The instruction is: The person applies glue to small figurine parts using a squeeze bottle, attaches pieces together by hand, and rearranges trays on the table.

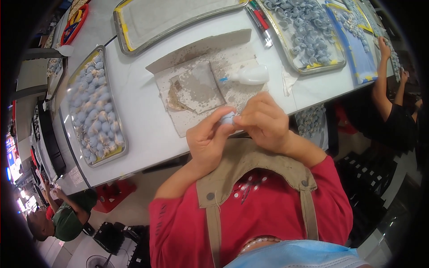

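In front of my chest, a small rounded blue-grey piece [228, 118] is pinched between the thumb and fingers of my left hand [206, 138]. My right hand [264, 119] is closed with its fingertips against the right side of that piece, partly hiding it. Just beyond both hands lies a spotted, stained cardboard sheet [187, 120] with a raised far flap. On it rest a smaller grey glue-stained pad [203, 87] and a white squeeze bottle [251, 75] on its side, its blue tip pointing left.
At left stands a metal tray [124, 152] of rounded blue-grey pieces with pale tufts. A tray [308, 70] of cup-shaped blue-grey pieces is at far right, with pens [261, 20] beside it. A paper-lined tray [178, 18] lies at the back. Other people's arms [383, 85] show at right.
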`<state>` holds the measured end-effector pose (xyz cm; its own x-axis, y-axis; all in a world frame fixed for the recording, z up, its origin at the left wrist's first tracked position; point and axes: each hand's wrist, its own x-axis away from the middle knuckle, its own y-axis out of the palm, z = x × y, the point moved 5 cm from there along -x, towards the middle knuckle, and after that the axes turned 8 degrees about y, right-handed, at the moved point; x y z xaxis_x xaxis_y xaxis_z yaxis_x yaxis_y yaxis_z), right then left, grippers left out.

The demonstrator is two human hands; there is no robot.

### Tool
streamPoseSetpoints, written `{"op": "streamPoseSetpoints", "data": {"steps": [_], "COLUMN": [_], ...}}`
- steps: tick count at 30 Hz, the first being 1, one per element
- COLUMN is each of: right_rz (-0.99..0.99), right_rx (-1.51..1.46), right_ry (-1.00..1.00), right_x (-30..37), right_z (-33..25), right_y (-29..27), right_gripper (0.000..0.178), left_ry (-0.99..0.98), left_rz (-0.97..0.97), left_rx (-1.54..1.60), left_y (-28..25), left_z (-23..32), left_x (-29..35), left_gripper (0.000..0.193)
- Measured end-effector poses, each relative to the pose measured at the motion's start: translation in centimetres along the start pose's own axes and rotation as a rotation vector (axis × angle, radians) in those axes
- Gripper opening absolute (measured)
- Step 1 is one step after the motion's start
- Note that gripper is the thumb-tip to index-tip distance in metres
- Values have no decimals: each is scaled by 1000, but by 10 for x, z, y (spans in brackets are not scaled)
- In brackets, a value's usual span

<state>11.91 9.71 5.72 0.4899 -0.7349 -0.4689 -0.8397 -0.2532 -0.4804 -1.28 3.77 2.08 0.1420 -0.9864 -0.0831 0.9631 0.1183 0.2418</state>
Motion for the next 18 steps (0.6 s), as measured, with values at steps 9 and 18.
{"op": "streamPoseSetpoints", "data": {"steps": [9, 18], "right_rz": [-28, -9], "right_rx": [-73, 35], "right_ry": [-32, -21], "right_x": [-9, -2], "right_z": [1, -1], "right_y": [-1, -6], "right_gripper": [25, 24], "left_ry": [70, 107], "left_rz": [5, -35], "left_rx": [11, -55], "left_y": [-5, -2], "left_z": [-1, 4], "left_x": [0, -4], "left_gripper": [29, 31]}}
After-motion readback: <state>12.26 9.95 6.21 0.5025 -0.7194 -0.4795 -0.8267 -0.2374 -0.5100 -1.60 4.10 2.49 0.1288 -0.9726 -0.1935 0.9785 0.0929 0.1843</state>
